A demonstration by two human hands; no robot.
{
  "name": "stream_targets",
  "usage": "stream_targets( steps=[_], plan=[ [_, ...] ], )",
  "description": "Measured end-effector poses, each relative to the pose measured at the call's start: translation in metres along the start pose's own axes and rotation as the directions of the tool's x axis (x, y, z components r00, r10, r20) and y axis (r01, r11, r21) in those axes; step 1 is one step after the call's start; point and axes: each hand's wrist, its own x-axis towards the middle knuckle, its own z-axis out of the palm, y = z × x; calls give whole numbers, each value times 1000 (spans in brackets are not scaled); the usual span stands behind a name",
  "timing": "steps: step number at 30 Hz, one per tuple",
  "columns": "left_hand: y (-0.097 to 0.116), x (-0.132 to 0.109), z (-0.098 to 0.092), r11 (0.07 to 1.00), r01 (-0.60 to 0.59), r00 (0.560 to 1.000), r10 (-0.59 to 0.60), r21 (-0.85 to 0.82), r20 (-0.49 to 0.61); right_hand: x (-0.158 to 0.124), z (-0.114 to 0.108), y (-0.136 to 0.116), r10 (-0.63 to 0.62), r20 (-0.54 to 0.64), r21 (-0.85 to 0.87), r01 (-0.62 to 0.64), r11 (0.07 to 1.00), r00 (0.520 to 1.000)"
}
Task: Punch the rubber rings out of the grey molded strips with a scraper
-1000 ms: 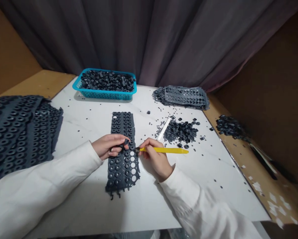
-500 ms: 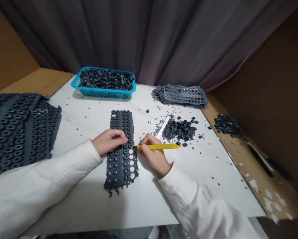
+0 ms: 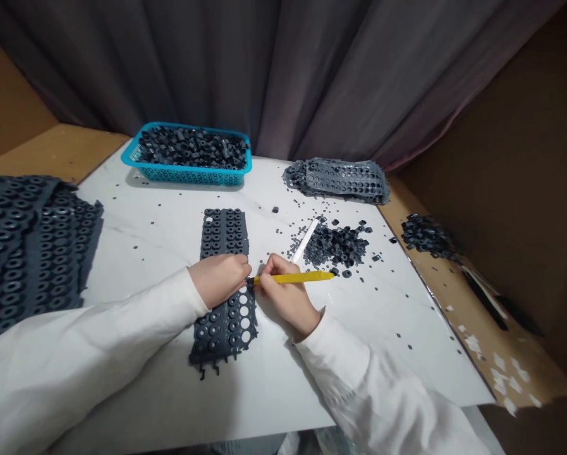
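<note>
A dark grey rubber sheet with rows of moulded rings lies on the white board in front of me. Along its right edge, several ring places are open round holes showing white. Across the sheet's middle rests my left hand, fingers closed near the right edge; whatever they pinch is hidden. My right hand is closed around a yellow-handled tool, held like a pen. Its dark tip meets the sheet's edge beside my left fingertips, and its exact kind cannot be made out.
A blue basket full of small dark rubber parts stands at the back. Stacked ringed sheets lie left, more moulded sheets back right. A pile of loose parts and a white stick lie right of the sheet.
My left hand has moved slightly right and down over the sheet, its fingers now close against the tool's tip. The whole view has shifted a little.
</note>
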Motion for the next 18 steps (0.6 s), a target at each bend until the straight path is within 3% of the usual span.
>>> stream_targets(
  steps=[7,10,14,18],
  plan=[
    [-2,2,5,999,-31,999,32,38,-32,1,-1,-3,-12,16,-51,13,999,1000],
    [-12,1,10,991,-104,988,92,-89,-123,0,-1,-4,-15,18,-59,16,998,1000],
    [-29,0,16,910,-212,951,108,-357,-289,-2,-1,-5,-25,31,-59,27,998,999],
    [-32,3,20,917,-190,956,92,-351,-278,-2,-1,-4,-24,34,-50,26,998,999]
  ],
)
